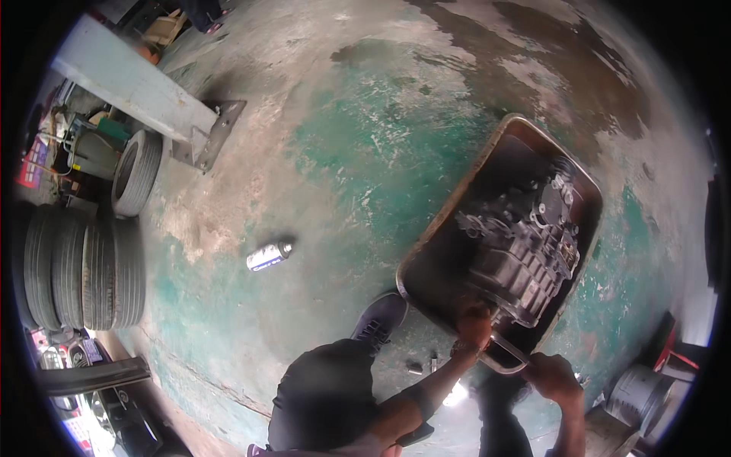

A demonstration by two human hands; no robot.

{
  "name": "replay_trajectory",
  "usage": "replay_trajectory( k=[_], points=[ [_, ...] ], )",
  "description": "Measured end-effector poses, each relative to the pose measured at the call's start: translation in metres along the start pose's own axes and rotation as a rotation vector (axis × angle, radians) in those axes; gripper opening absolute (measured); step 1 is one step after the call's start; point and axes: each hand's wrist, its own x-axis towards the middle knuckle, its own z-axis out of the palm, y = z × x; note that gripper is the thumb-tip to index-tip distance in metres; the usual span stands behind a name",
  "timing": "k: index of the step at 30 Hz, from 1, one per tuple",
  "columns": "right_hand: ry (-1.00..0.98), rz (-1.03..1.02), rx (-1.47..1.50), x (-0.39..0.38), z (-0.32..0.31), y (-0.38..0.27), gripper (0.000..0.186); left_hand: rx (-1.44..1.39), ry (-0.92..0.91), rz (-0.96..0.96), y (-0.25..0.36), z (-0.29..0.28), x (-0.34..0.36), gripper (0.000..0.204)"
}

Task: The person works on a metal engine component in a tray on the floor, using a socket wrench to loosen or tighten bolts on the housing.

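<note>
Two hands, fingers curled, grip indeterminable: left hand (474, 329) at one grey, ribbed, metal gearbox (525, 266); right hand (556, 378) beside one dark, rectangular metal tray (445, 266) containing it. One white-and-blue cylindrical can (269, 256) lies on the green floor (343, 190).

The floor (343, 190) was concrete under worn green paint, with dark brown patches in the upper right. A rusty-rimmed tray (445, 263) lay right of centre, bearing a metal gear housing (518, 266). A spray can (268, 257) lay on its side left of centre. Small metal pieces (415, 367) sat at lower centre, tyres (97, 266) at the left.
</note>
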Motion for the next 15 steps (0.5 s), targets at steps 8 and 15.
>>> replay_trajectory(
  k=[8,15],
  points=[
    [0.249,-0.203,-0.173,-0.024,-0.067,-0.093,0.016,-0.711,-0.206,-0.679,0.042,-0.040,-0.007,0.017],
    [0.149,-0.073,-0.082,-0.011,-0.058,-0.072,0.019,-0.658,-0.166,-0.608,0.043,-0.039,0.005,0.014]
  ],
)
